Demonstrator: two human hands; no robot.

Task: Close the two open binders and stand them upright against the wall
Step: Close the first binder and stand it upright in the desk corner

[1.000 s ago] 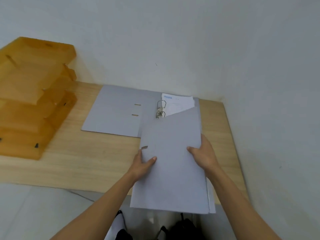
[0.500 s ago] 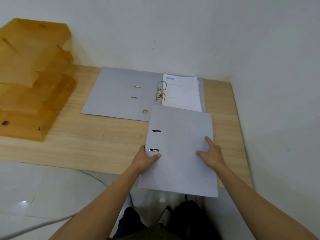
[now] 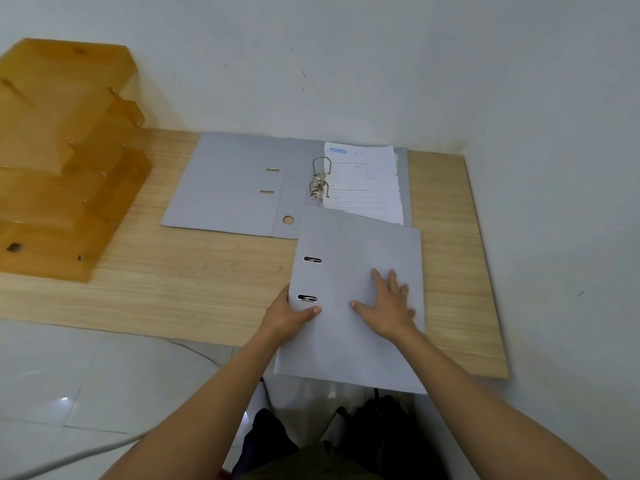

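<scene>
Setting: a pale wooden table stood in a corner, white wall behind it and to its right, glossy white floor tiles below its near edge.

Landmark: the closed binder, grey, lay flat at the table's near right part, its near end jutting past the table edge; two dark slots showed on its cover close to the spine side.

Left hand: the left hand gripped the closed binder at its spine edge, thumb on top of the cover just below the nearer slot, the other fingers hidden beneath the edge.

Right hand: the right hand lay flat and spread on the closed binder's cover, to the right of the slots, fingers pointing toward the wall; it pressed down and clasped nothing.

Open binder: the open binder, also grey, lay spread flat beyond the closed binder, toward the back wall; its near right corner was overlapped by the closed binder's far end.

Ring mechanism: metal rings stood up just beyond the closed binder's far left corner.

Papers: a stack of printed sheets rested on the open binder's right half, directly past the closed binder's far edge.

Tray rack: an amber, see-through tiered rack sat well to the left of the closed binder, at the table's left end.

Person: dark clothing showed below the closed binder's overhanging end.
</scene>
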